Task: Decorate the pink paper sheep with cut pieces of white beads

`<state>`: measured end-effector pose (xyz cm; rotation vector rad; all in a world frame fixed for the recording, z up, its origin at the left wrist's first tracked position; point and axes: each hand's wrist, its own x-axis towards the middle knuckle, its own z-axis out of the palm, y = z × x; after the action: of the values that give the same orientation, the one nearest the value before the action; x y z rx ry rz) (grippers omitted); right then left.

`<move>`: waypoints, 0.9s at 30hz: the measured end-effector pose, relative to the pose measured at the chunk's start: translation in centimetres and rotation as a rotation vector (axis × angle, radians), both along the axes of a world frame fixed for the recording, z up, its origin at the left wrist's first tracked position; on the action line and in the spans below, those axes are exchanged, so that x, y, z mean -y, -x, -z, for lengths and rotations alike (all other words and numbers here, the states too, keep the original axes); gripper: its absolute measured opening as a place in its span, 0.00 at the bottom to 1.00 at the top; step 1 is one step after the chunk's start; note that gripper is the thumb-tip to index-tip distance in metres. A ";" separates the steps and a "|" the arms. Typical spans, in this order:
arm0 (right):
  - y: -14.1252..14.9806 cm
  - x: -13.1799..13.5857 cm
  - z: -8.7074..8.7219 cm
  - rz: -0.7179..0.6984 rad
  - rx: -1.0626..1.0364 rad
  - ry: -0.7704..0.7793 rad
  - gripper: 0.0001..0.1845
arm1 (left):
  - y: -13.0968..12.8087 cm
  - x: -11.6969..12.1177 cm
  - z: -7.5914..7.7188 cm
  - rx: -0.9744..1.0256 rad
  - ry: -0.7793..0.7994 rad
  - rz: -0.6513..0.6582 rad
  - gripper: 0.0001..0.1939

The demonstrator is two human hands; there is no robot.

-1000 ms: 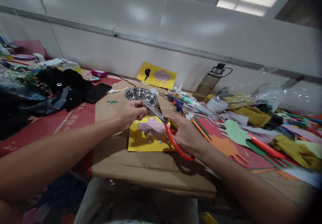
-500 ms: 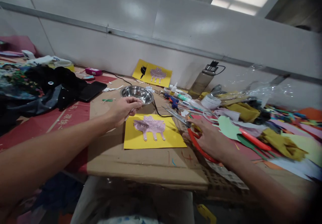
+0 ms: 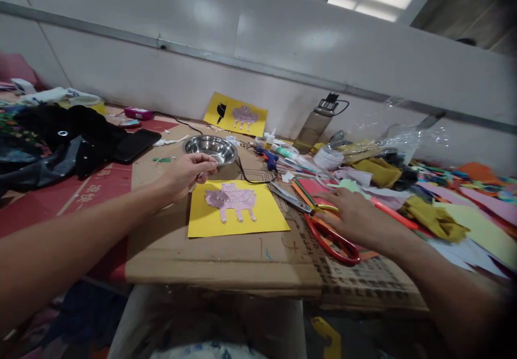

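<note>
My left hand [image 3: 189, 173] is closed in a pinch beside the near edge of a shiny metal bowl [image 3: 210, 149]. Whatever sits between its fingertips is too small to name. In front of me lies a yellow card [image 3: 262, 220] with a purple cut-out figure [image 3: 234, 202], trimmed with rows of pearl-like beads and three legs. To the right of the card, my right hand [image 3: 343, 211] has thumb and fingers about one handle of a pair of red-handled scissors [image 3: 329, 240]. The scissors lie low over the cardboard, blades pointing left, and their other handle loop is free.
A similar yellow card [image 3: 252, 127] leans on the wall behind the bowl. A blue glue gun [image 3: 269, 157] with a black cord and a water bottle [image 3: 315, 125] stand at the back. Paper and cloth scraps [image 3: 436, 216] crowd the right; a phone [image 3: 135, 145] and black cloth lie left.
My right hand has lowered the scissors to the right of the card, turning them flatter. My left hand keeps its pinch near the bowl. The whole view has shifted slightly.
</note>
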<state>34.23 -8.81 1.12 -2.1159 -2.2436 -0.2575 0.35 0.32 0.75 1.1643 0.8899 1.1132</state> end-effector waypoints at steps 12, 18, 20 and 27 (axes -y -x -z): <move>3.3 -4.7 0.8 -0.221 -0.102 0.069 0.12 | 0.2 -0.2 0.2 0.005 -0.020 0.025 0.05; 3.3 -5.2 0.7 -0.221 -0.045 0.084 0.12 | 0.3 -0.5 0.5 -0.007 -0.038 0.033 0.06; 3.5 -5.2 0.7 -0.248 -0.005 0.077 0.12 | 0.3 -0.5 0.5 -0.010 -0.035 0.029 0.06; 3.2 -5.8 0.5 -0.237 -0.067 0.123 0.11 | 0.3 -0.4 0.2 0.011 -0.020 0.027 0.06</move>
<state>31.01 -3.04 0.65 -1.8538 -2.4979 -0.0383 0.04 0.77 0.51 1.1817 0.8539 1.1080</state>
